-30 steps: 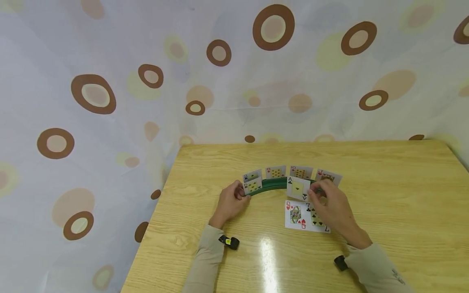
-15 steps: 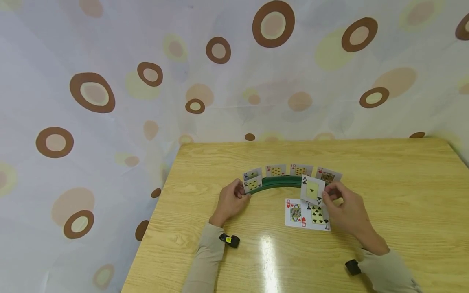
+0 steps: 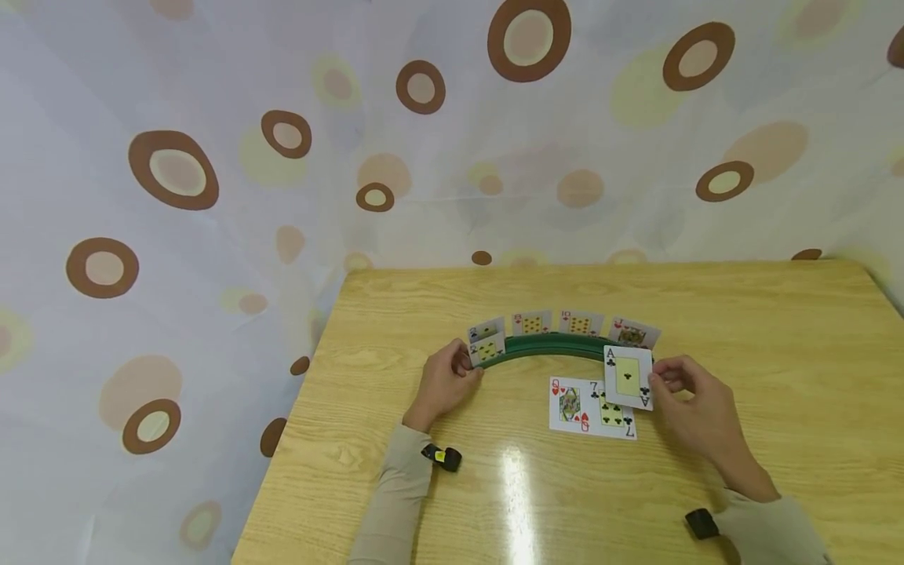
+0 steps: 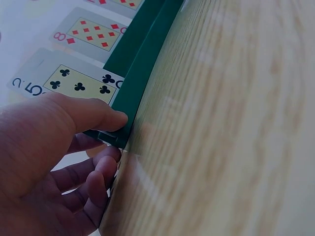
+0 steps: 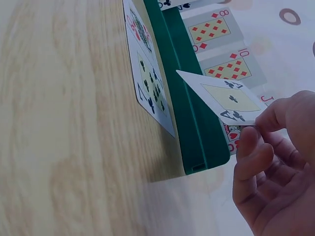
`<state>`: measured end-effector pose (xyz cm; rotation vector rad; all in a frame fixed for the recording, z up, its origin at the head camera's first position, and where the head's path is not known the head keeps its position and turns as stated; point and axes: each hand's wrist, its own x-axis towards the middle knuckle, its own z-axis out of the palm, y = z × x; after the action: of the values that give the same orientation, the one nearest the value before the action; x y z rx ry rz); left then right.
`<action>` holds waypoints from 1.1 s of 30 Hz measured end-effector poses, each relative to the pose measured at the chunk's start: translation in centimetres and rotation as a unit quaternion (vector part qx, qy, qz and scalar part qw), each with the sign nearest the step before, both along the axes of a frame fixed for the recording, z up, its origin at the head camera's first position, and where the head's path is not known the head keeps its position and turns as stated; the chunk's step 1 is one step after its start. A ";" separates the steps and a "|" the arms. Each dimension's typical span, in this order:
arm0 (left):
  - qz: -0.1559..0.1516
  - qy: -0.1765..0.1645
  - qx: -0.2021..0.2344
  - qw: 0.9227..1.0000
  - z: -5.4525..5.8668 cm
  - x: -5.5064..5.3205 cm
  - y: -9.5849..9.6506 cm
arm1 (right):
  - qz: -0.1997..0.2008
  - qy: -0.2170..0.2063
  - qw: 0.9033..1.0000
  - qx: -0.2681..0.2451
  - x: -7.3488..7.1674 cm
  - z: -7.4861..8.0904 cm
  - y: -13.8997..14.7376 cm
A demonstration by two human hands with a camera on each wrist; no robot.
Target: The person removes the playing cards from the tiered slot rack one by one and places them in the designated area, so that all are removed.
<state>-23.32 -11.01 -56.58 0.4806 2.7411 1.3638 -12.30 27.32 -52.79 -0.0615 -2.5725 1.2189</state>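
The rack point(image 3: 551, 344) is green, the table point(image 3: 494, 424) grained yellow.

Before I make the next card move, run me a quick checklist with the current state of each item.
1. Right hand pinching the ace of clubs: ok.
2. Left hand gripping the left end of the card holder: ok.
3. Ace seated in the holder: not ok, it is held in the hand.
4. Eight, ten and jack standing in the holder: ok.
5. Queen and seven flat on the table: ok.
6. Ace not touching the jack: cannot tell.
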 end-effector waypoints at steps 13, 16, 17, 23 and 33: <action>0.002 0.000 0.002 1.000 0.1 0.1 0.2 | -0.023 -0.057 0.998 0.001 0.8 -0.7 1.5; 0.002 -0.003 0.002 1.000 0.2 0.1 0.1 | -0.030 -0.082 0.996 0.006 1.1 -0.9 1.9; 0.003 -0.004 0.001 1.000 0.2 0.1 0.1 | -0.033 -0.089 0.995 0.005 1.1 -0.9 2.1; 0.004 -0.004 -0.002 1.000 0.1 0.1 0.1 | -0.041 -0.125 0.991 0.020 1.5 -1.2 3.0; 0.003 -0.010 -0.005 1.000 0.1 0.1 0.1 | -0.043 -0.174 0.983 0.044 1.5 -1.2 3.7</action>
<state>-23.24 -10.95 -56.46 0.4575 2.7347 1.3482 -10.78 31.01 -53.99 -0.3949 -2.8812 1.1478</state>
